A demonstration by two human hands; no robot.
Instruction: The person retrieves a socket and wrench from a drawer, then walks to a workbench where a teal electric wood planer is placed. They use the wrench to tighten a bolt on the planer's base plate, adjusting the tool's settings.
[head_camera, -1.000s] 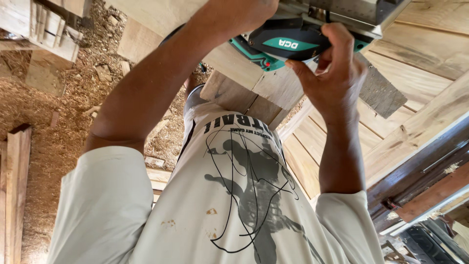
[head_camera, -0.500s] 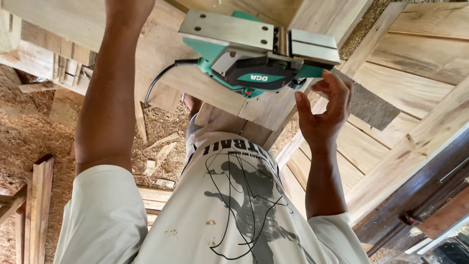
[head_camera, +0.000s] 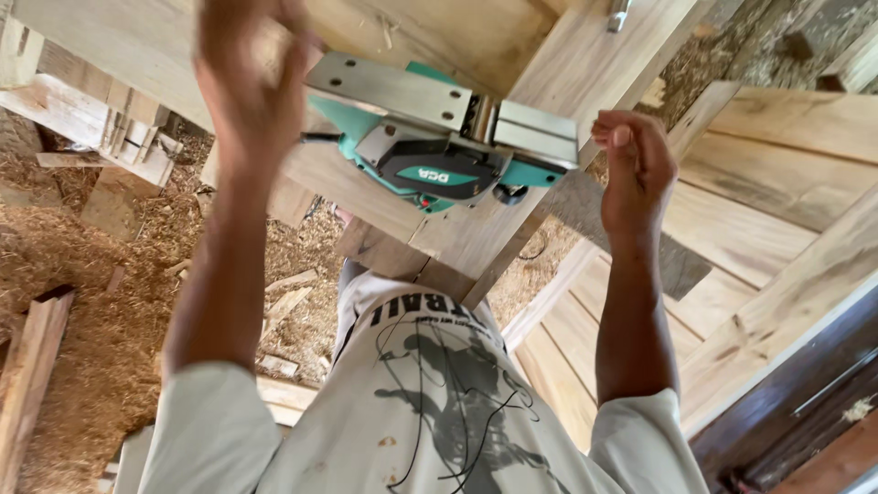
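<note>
The electric hand planer lies on its side on the wide pale wooden plank at the middle of the head view, its long axis running roughly left to right across the picture with a slight downward slope toward the right. Its flat grey metal sole plate, in two sections with a gap between them where the cutter drum sits, faces up and toward the camera; the teal plastic body with a black handle panel lies below it, and a dark cord leaves the left end. One hand, blurred, is raised just beside the planer's left end, fingers bent; whether it touches the tool cannot be told. The other hand hovers close to the right end of the sole plate, fingers curled loosely inward with the thumb tucked against them, pinching nothing. The picture appears inverted, so which hand is the left cannot be told. A white printed T-shirt fills the lower centre. Around lie sawdust-covered ground, stacked timber offcuts and broad planed boards.
</note>
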